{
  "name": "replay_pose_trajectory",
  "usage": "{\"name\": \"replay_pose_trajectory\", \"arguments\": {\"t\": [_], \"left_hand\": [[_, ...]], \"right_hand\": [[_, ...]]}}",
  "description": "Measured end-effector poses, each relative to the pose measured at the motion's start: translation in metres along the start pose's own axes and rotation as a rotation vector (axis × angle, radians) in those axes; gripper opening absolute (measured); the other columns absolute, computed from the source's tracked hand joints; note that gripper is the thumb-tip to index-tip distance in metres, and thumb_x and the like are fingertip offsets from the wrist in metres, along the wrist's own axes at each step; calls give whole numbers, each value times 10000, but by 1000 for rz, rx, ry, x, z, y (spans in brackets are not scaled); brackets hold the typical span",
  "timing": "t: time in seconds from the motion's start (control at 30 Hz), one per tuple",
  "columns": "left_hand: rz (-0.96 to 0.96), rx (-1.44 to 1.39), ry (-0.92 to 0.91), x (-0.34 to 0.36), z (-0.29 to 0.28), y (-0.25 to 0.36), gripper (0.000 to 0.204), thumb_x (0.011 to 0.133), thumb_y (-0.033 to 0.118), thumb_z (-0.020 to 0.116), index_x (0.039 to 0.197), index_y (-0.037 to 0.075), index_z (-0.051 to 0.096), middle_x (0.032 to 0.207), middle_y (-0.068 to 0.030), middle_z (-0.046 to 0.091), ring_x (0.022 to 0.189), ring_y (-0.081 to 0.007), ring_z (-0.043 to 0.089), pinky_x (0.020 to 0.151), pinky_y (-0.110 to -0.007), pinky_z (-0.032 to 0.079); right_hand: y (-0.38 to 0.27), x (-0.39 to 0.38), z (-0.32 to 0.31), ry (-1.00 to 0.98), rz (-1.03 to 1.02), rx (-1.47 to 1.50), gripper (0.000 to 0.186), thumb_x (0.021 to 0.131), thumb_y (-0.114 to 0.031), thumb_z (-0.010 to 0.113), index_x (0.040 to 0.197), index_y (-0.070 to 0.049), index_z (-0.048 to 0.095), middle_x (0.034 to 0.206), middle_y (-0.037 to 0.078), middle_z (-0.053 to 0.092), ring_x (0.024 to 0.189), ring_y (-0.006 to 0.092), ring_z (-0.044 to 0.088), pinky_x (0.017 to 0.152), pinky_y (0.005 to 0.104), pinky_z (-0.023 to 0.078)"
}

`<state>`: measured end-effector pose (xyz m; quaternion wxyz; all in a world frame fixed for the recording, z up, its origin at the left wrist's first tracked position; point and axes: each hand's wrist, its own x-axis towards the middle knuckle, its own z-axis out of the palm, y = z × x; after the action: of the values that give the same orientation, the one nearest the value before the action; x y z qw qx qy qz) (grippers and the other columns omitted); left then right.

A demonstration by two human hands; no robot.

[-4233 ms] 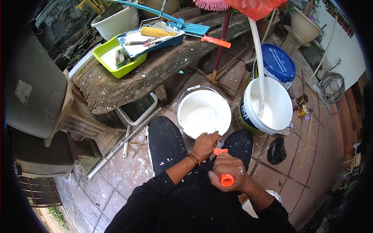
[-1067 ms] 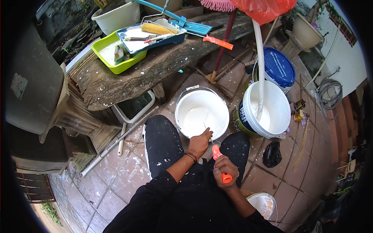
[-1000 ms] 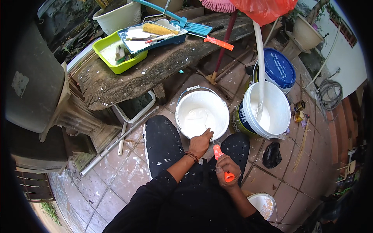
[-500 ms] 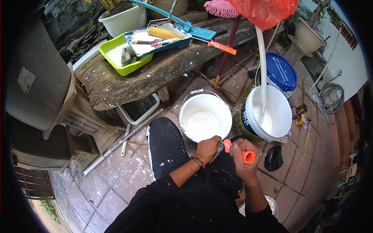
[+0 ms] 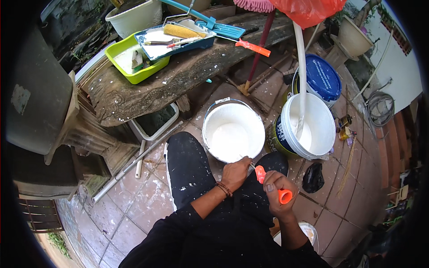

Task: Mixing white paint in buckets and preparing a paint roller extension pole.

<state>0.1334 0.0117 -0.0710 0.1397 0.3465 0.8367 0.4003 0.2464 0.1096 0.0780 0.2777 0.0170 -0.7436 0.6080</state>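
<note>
My right hand (image 5: 280, 190) is wrapped round the bright orange handle (image 5: 260, 174) of what looks like a paint roller frame. The handle's hollow end sticks out toward me. Its thin metal rod (image 5: 252, 165) runs to my left hand (image 5: 236, 173), whose fingers are closed on it at the near rim of a white bucket (image 5: 206, 136). White paint (image 5: 230, 139) lies inside that bucket, which stands on the tiles just beyond my knees. Whatever is at the rod's far end is hidden by my left hand.
Right of the bucket stands a taller paint pail (image 5: 328, 129) with a pale pole in it, before a blue-lidded pail (image 5: 319, 78). A wooden bench (image 5: 178, 85) bears a green tray (image 5: 138, 79) and a blue paint tray (image 5: 203, 44). A black plastic bag (image 5: 313, 177) lies on the tiles.
My right hand has come slightly nearer to me, and the orange handle is angled more toward my body. My left hand stays by the bucket's near rim. The whole view has shifted a little.
</note>
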Motion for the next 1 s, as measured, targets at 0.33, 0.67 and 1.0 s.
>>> {"name": "replay_pose_trajectory", "arguments": {"t": [0.33, 0.67, 1.0], "left_hand": [[36, 98, 28, 4, 25, -32, 291, 1036, 174, 517, 1247, 83, 696, 1336, -174, 719, 985, -379, 756, 841, -474, 603], [-5, 53, 47, 19, 18, -54, 341, 1024, 154, 516, 1303, 92, 702, 1441, -171, 663, 1037, -350, 755, 880, -452, 606], [28, -27, 1, 40, 7, -28, 273, 1023, 180, 548, 1240, 92, 689, 1110, -200, 760, 945, -403, 739, 807, -505, 572]], "right_hand": [[32, -42, 5, 90, -121, 68, 224, 943, 43, 654, 790, -40, 512, 802, 103, 628, 707, 234, 607, 755, 422, 517], [45, -32, 27, -81, -183, -129, 244, 844, 78, 738, 756, -53, 551, 793, 85, 633, 719, 265, 648, 762, 412, 532], [12, 19, 29, 101, 93, -316, 248, 1019, 28, 604, 796, -22, 507, 771, 87, 618, 714, 148, 581, 664, 295, 468]]}}
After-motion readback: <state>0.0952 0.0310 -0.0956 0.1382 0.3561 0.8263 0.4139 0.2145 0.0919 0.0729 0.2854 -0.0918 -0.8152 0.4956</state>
